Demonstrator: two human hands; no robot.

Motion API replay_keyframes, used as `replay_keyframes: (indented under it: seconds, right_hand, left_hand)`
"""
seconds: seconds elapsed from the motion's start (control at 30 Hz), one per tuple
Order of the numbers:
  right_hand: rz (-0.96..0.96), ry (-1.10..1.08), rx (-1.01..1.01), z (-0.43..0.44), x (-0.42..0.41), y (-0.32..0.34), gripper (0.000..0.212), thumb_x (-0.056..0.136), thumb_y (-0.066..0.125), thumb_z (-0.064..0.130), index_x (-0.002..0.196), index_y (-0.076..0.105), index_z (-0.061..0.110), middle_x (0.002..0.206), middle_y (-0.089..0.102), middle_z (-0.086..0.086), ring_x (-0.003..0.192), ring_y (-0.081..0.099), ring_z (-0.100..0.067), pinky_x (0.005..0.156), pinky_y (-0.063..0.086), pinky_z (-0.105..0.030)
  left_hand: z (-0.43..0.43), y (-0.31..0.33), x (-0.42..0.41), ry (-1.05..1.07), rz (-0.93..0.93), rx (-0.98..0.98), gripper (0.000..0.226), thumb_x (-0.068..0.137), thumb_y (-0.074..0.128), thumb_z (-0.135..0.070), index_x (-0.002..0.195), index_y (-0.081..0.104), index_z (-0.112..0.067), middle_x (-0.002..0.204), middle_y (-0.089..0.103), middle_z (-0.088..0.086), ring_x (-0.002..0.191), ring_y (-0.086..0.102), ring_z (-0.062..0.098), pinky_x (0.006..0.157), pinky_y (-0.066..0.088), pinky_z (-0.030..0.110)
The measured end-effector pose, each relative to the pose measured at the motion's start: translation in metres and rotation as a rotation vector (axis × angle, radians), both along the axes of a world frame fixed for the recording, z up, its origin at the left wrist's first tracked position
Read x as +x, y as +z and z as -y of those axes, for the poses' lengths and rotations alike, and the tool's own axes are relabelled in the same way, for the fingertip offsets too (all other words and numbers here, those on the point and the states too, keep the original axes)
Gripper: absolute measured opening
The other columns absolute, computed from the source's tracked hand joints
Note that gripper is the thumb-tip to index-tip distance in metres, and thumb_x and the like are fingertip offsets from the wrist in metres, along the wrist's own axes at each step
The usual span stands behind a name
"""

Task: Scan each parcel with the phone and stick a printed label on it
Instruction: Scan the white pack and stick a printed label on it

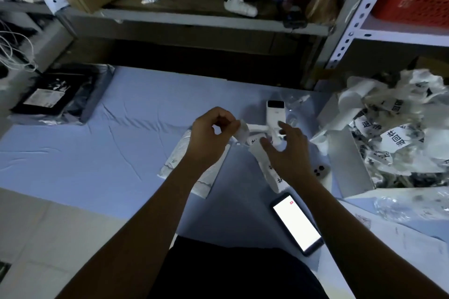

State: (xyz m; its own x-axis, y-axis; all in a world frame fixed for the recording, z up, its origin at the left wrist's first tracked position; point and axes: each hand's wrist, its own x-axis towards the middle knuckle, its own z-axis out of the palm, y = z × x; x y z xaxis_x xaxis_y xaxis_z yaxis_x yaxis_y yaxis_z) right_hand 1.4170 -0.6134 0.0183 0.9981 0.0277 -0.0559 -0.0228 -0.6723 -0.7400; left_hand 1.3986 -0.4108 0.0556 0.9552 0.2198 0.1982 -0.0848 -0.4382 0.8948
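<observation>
Phone (297,224) screen-up, long axis near-to-far, left grip (209,134) pinching label (243,132), right grip (288,152) released

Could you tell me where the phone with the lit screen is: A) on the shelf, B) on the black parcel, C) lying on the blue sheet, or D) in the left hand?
C: the phone lies screen-up on the blue sheet, its screen glowing white.

Label (244,132) in grip of left hand (211,138); right hand (289,153) spread just beside
</observation>
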Motion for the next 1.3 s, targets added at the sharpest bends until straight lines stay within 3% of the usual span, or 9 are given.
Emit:
replay_keyframes:
  seconds: [0.07,0.17,0.3,0.4,0.53,0.63,0.83,1.1,1.3]
  right_hand:
    - [-0.164,0.142,0.364,-0.023,-0.002,0.009,0.04,0.1,0.061,0.037,0.137,0.053,0.026,0.112,0.071,0.01,0.104,0.067,-0.004,0.096,0.053,-0.034]
    - [-0.428,0.193,0.772,-0.055,-0.005,0.012,0.026,0.105,0.053,0.03,0.13,0.058,0.031,0.106,0.078,0.003,0.101,0.074,-0.016,0.089,0.057,-0.032]
    - [-0.376,0.129,0.786,-0.085,-0.01,0.001,0.028,0.098,0.066,0.018,0.124,0.064,0.03,0.102,0.077,0.004,0.102,0.073,-0.013,0.087,0.058,-0.03]
    - [-0.409,0.044,0.859,-0.108,-0.013,-0.006,0.033,0.095,0.07,0.012,0.125,0.063,0.024,0.107,0.076,-0.009,0.108,0.071,-0.024,0.094,0.056,-0.037]
    - [-0.445,-0.072,0.892,-0.135,-0.014,-0.014,0.037,0.086,0.077,0.013,0.119,0.064,0.023,0.103,0.078,-0.007,0.105,0.073,-0.024,0.094,0.057,-0.037]
    - [-0.403,-0.186,0.786,-0.155,-0.017,-0.021,0.031,0.08,0.08,0.013,0.106,0.066,0.021,0.094,0.078,-0.006,0.089,0.074,-0.017,0.077,0.056,-0.027]
    - [-0.332,-0.341,0.439,-0.186,-0.022,-0.054,0.019,0.08,0.081,0.005,0.078,0.07,0.02,0.074,0.074,0.008,0.071,0.069,-0.009,0.065,0.052,-0.018]
    - [-0.35,-0.334,-0.042,-0.225,-0.056,-0.11,0.016,0.089,0.07,0.006,0.098,0.082,0.012,0.096,0.077,-0.008,0.083,0.071,-0.019,0.07,0.048,-0.016]
    - [-0.329,-0.372,-0.2,-0.231,-0.068,-0.119,0.027,0.089,0.076,0.022,0.115,0.076,0.012,0.113,0.057,-0.01,0.101,0.062,-0.031,0.083,0.053,-0.032]
  left_hand:
    - [-0.011,-0.005,-0.003,-0.024,-0.069,0.02,0.01,0.087,0.074,-0.036,0.085,0.064,-0.036,0.084,0.07,-0.018,0.08,0.069,0.007,0.062,0.044,0.011]
    - [-0.027,-0.011,-0.01,-0.06,-0.084,-0.068,0.016,0.088,0.074,-0.021,0.086,0.065,-0.034,0.084,0.073,-0.012,0.08,0.072,0.011,0.063,0.052,0.025]
    - [-0.061,-0.015,-0.014,-0.052,-0.156,-0.228,0.03,0.09,0.066,0.003,0.091,0.068,-0.027,0.095,0.075,0.001,0.091,0.075,0.02,0.069,0.061,0.038]
    - [-0.09,-0.018,-0.016,-0.093,-0.245,-0.279,0.035,0.092,0.056,0.008,0.11,0.068,-0.02,0.093,0.075,0.008,0.083,0.074,0.013,0.06,0.056,0.028]
    - [-0.116,-0.03,-0.015,-0.116,-0.35,-0.461,0.029,0.101,0.051,-0.015,0.122,0.066,-0.028,0.087,0.071,0.01,0.079,0.069,0.017,0.059,0.048,0.024]
    - [-0.13,-0.048,-0.009,-0.081,-0.359,-0.334,0.023,0.091,0.067,-0.026,0.114,0.068,-0.03,0.08,0.072,-0.004,0.076,0.07,0.012,0.059,0.052,0.022]
    - [-0.151,-0.092,0.003,-0.229,-0.312,0.019,0.012,0.082,0.076,-0.004,0.093,0.072,-0.009,0.083,0.071,0.001,0.07,0.068,0.011,0.065,0.055,0.022]
    - [-0.155,-0.155,-0.013,-0.565,-0.52,0.463,0.02,0.097,0.059,-0.01,0.106,0.074,0.0,0.111,0.059,0.014,0.097,0.062,0.029,0.085,0.048,0.039]
    - [-0.172,-0.161,-0.013,-0.431,-0.457,0.68,0.032,0.09,0.071,-0.035,0.115,0.07,-0.015,0.119,0.049,0.011,0.091,0.062,0.032,0.077,0.052,0.04]
